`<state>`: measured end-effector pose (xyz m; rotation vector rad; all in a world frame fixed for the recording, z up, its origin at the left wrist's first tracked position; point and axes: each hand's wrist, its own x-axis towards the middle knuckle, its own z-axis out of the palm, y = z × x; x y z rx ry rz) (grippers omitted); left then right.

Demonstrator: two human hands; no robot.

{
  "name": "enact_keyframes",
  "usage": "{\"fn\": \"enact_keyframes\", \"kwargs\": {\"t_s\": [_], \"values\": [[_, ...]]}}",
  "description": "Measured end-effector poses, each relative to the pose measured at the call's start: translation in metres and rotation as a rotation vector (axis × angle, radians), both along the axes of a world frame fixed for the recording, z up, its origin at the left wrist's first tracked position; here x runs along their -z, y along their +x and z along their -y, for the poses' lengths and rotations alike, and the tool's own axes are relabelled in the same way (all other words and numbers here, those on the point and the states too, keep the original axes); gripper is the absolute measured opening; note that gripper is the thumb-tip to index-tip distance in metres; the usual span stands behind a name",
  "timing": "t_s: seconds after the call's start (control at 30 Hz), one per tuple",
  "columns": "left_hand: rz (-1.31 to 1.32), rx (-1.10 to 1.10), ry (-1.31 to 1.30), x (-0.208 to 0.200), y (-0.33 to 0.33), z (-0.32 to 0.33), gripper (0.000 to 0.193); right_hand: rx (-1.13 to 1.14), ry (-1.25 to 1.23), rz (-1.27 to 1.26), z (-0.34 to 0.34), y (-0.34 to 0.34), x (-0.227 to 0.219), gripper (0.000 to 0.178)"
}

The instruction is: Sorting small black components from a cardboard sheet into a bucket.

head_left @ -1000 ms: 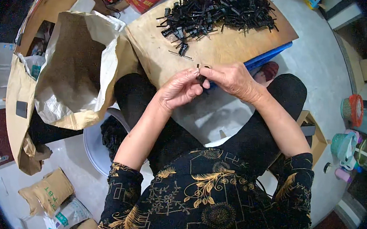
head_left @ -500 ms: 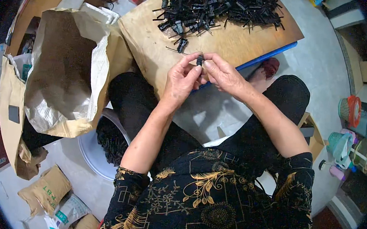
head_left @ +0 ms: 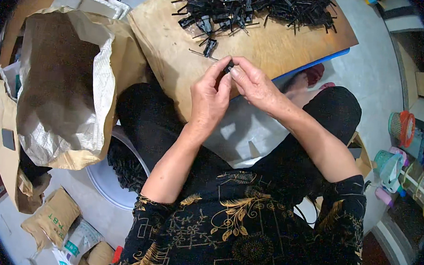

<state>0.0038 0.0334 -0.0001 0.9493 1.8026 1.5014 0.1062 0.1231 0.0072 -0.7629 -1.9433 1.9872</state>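
Note:
Above my lap, close to the near edge of the wooden board (head_left: pixel 279 52), my left hand (head_left: pixel 210 94) and my right hand (head_left: pixel 259 86) meet at the fingertips. Between them they pinch a small black plastic part (head_left: pixel 229 67), mostly covered by the fingers. Just beyond my left fingertips lies a loose black plastic piece (head_left: pixel 210 47) with a thin stem. Farther back on the board is a heap of similar black plastic pieces (head_left: pixel 253 10), many with thin rods sticking out.
A large open paper sack (head_left: pixel 105 98) with a pale lining stands at my left. Behind it, a white bucket (head_left: pixel 111 194) holds black pieces. Brown and white bags (head_left: pixel 56 217) lie at lower left. Baskets (head_left: pixel 402 127) and household items line the right side.
The black part has turned and shows less between my fingers. My left fingers have shifted around it. The whole view has moved slightly.

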Motion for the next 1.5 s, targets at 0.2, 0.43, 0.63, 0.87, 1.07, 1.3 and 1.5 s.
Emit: {"fn": "enact_keyframes", "kwargs": {"t_s": [0.2,0.43,0.63,0.87,1.07,1.3,1.5], "values": [[-0.330,0.003,-0.060,-0.005,0.000,-0.005,0.031,0.041,0.225,0.016,-0.007,-0.005,0.021,0.030],[0.238,0.034,0.074,-0.008,-0.010,0.001,0.033,-0.071,0.202,0.106,-0.019,-0.001,-0.008,0.032],[0.764,0.096,0.110,-0.032,-0.021,0.008,0.034,0.003,0.162,-0.021,-0.022,0.014,-0.013,0.023],[1.007,0.135,0.156,-0.039,-0.013,0.010,0.037,-0.023,-0.155,-0.270,-0.015,0.028,-0.031,0.015],[0.893,0.156,0.085,-0.051,0.003,0.012,0.039,0.060,-0.135,-0.312,-0.014,0.026,-0.029,0.015],[0.698,0.246,0.042,-0.053,0.009,0.010,0.042,-0.106,-0.305,-0.240,-0.018,0.034,-0.036,0.019],[0.226,0.331,-0.101,-0.053,0.008,0.004,0.041,-0.091,-0.211,-0.209,-0.016,0.028,-0.026,0.019]]}}
